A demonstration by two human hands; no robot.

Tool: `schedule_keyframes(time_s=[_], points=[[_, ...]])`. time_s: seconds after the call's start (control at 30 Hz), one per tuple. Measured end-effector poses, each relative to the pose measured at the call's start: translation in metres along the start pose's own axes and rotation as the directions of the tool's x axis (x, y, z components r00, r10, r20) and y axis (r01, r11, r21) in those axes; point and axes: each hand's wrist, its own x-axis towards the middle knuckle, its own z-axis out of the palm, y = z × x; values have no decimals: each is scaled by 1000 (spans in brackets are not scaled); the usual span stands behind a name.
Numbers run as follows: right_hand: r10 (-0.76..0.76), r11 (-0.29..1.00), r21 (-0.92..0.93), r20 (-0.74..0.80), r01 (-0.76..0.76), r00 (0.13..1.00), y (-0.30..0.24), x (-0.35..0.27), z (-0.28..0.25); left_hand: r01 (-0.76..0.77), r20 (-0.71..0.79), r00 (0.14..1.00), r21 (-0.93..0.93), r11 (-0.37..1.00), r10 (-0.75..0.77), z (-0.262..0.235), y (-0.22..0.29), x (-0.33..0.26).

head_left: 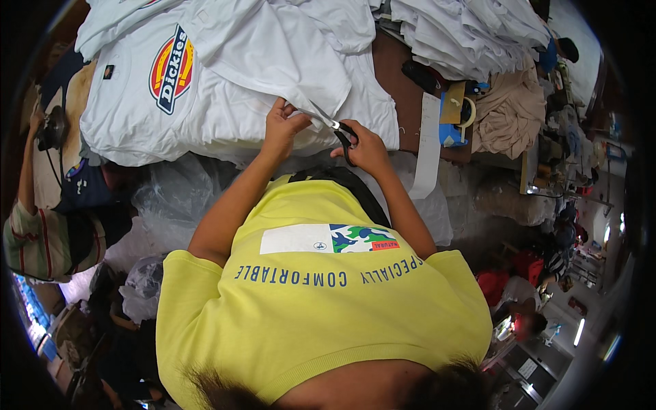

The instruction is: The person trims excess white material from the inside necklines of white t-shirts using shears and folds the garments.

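Note:
My right hand [366, 149] grips black-handled scissors [346, 140], their silver blades pointing up and left at the lower edge of a white T-shirt [273, 51]. The blade tips lie at the cloth beside my left fingers; whether they cut into it I cannot tell. With thumb and fingers, my left hand [283, 128] pinches the edge of that white T-shirt. Below it on the table lies a pile of white T-shirts [123, 116], the top one bearing a red, yellow and blue printed logo [171, 68].
Another heap of white garments [465, 34] sits at the far right, near beige cloth [509, 109] and a tape roll [467, 117]. A long white paper strip [427, 147] hangs over the brown table [396, 75]. Clear plastic bags [178, 191] lie below. Another person [48, 239] is at the left.

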Motion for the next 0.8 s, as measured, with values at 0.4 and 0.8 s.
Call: schedule_keyframes(time_s=[0.4, 0.8], points=[[-16, 999, 37, -84, 19, 996, 21, -8, 12, 45, -53, 998, -26, 999, -47, 5, 13, 4], [-17, 1000, 16, -34, 17, 999, 5, 10, 11, -8, 15, 1000, -1, 1000, 8, -1, 12, 7]])
